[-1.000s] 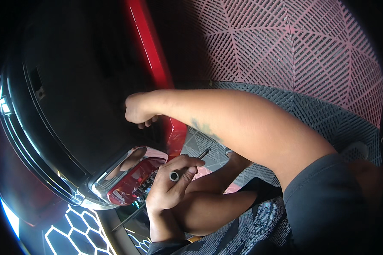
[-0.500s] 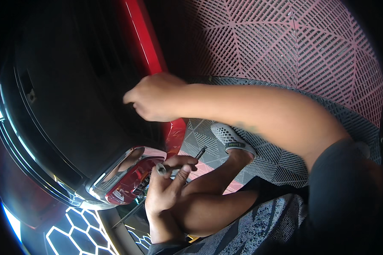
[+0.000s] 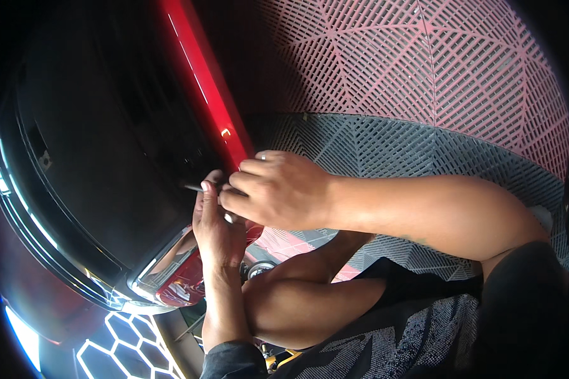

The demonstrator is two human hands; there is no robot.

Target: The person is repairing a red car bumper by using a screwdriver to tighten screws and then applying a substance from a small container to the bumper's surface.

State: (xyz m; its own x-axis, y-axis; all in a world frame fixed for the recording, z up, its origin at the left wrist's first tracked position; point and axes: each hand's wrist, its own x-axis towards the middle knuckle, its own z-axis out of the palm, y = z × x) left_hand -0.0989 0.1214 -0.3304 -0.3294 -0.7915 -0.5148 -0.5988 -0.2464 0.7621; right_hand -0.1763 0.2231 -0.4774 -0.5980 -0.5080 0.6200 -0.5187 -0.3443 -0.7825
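Metal rod (image 3: 193, 187) is poking out from the fingers of the left hand (image 3: 218, 237), its visible end pointing away to the left. Behind it, a vehicle's broad black panel (image 3: 95, 151) is filling most of the left side, with a glossy red body edge (image 3: 205, 88) running down toward the hands. Slatted floor tiles are spreading across the right, pink ones (image 3: 392, 63) farther off and grey ones (image 3: 385, 145) nearer. Bare legs (image 3: 310, 297) are bending below the arms. Red tail lamp (image 3: 177, 278) glass is shining just left of the left wrist.

The right hand (image 3: 278, 189) is curling nearly closed by the red edge, its fingertips meeting the left hand; whether they are gripping anything, I cannot tell. The left hand is pinching the rod between thumb and fingers, almost closed, so the rod is lying at its fingertips, in front of the black panel; whether it is touching the panel is unclear. A small pale metallic piece (image 3: 229, 218) is showing lower, by the left palm; whether it is belonging to the rod is hidden.
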